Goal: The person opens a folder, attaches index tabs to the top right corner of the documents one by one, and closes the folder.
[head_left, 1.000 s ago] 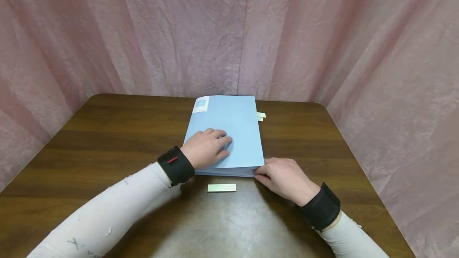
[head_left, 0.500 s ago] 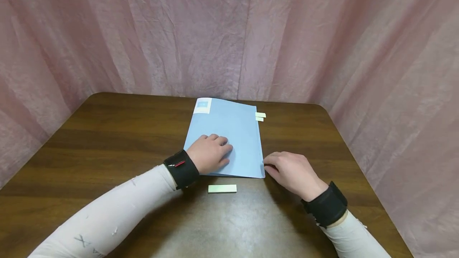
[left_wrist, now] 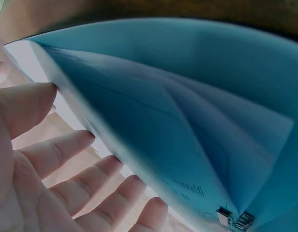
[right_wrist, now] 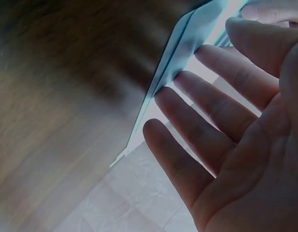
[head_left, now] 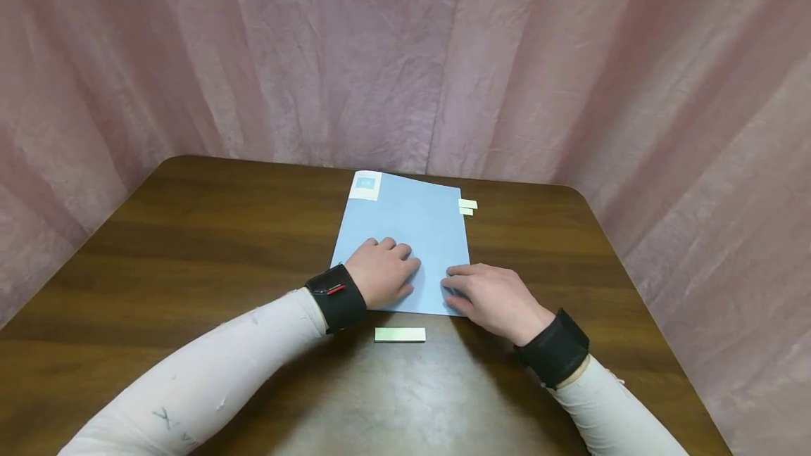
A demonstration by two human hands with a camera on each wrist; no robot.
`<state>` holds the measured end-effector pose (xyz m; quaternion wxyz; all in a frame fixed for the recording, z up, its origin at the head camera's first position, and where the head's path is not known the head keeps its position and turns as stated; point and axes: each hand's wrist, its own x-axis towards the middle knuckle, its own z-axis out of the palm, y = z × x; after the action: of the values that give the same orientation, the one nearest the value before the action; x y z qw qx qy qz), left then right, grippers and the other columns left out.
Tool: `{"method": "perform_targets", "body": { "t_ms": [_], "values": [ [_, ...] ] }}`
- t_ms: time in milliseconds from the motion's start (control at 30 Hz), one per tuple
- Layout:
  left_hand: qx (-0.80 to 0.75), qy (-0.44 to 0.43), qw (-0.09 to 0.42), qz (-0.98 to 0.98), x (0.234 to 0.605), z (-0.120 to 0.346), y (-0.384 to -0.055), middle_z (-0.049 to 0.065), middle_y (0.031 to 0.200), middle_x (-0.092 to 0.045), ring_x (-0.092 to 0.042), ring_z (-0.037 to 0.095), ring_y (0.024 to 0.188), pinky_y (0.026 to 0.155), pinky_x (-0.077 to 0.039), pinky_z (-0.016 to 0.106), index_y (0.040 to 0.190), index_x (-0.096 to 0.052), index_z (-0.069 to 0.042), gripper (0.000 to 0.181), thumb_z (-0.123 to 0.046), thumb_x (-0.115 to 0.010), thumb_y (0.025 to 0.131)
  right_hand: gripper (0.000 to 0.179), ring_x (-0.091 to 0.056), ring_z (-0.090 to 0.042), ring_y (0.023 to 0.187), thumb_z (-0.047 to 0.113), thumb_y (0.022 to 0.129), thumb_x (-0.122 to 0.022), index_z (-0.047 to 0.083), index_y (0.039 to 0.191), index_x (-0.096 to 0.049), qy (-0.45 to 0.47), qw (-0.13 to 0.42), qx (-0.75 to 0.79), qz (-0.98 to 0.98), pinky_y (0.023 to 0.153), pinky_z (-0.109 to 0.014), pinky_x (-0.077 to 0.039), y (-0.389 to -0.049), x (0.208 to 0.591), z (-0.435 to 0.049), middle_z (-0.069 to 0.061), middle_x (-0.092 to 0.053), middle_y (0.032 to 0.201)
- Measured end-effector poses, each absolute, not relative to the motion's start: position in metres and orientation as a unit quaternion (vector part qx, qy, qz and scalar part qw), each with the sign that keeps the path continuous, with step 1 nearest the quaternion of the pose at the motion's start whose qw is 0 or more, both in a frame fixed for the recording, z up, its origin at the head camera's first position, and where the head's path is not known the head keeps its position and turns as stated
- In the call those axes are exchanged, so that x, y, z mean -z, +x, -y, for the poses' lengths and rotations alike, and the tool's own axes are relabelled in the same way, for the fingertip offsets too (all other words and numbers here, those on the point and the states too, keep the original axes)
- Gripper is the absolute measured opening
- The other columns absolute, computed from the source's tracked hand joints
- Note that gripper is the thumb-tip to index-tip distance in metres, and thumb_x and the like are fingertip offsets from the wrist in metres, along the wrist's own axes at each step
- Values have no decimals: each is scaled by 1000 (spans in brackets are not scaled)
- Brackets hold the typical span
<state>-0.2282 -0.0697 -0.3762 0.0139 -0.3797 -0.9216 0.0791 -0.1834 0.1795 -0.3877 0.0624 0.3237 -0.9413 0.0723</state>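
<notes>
A light blue folder lies closed on the table, with a white label at its far left corner. Two pale sticky tabs stick out past its right edge. My left hand rests on the cover's near left part, fingers relaxed. In the left wrist view its fingertips touch the cover, and sheets show between the covers. My right hand lies over the near right corner, fingers extended on the cover. The right wrist view shows those fingers spread along the folder's edge.
A pale green pad of sticky notes lies just in front of the folder. The brown wooden table has rounded far corners. Behind it hangs a pink curtain.
The folder's raised cover has come down flat. My right hand has let go of the near right corner, drawn off to the right, then come back left onto the cover.
</notes>
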Motion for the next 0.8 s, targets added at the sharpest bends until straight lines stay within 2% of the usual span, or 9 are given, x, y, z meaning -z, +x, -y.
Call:
{"method": "perform_targets", "body": {
  "t_ms": [300, 533, 667, 800],
  "values": [
    [-87, -358, 38, 929, 378, 55, -225, 10, 142, -70, -66, 32, 125, 100, -57, 50, 142, -72, -14, 43, -43, -68, 110, 29, -72, -26, 128, 23, 104, -80, 10, 130, -82, 305, 41, -82, 948, 98, -47, -61, -193, 385, -192, -8, -75, 140],
    [-54, -357, 55, 931, 379, 48, -225, 10, 140, -71, -66, 33, 125, 100, -56, 52, 137, -74, -13, 41, -42, -72, 108, 32, -72, -27, 129, 24, 103, -81, 9, 131, -81, 288, 34, -92, 953, 99, -47, -60, -195, 389, -198, -8, -75, 140],
    [6, -351, 56, 935, 378, 56, -225, 13, 145, -67, -63, 36, 134, 104, -53, 56, 141, -72, -12, 43, -39, -73, 108, 34, -73, -27, 127, 26, 102, -83, 9, 131, -82, 285, 54, -92, 953, 98, -47, -61, -192, 391, -198, -7, -76, 137],
    [47, -328, 74, 941, 373, 69, -227, 16, 156, -61, -55, 39, 146, 112, -49, 59, 150, -67, -11, 52, -42, -71, 109, 37, -74, -28, 124, 27, 100, -85, 9, 132, -80, 281, 105, -100, 949, 97, -49, -61, -190, 388, -196, -8, -77, 134]
  ]
}}
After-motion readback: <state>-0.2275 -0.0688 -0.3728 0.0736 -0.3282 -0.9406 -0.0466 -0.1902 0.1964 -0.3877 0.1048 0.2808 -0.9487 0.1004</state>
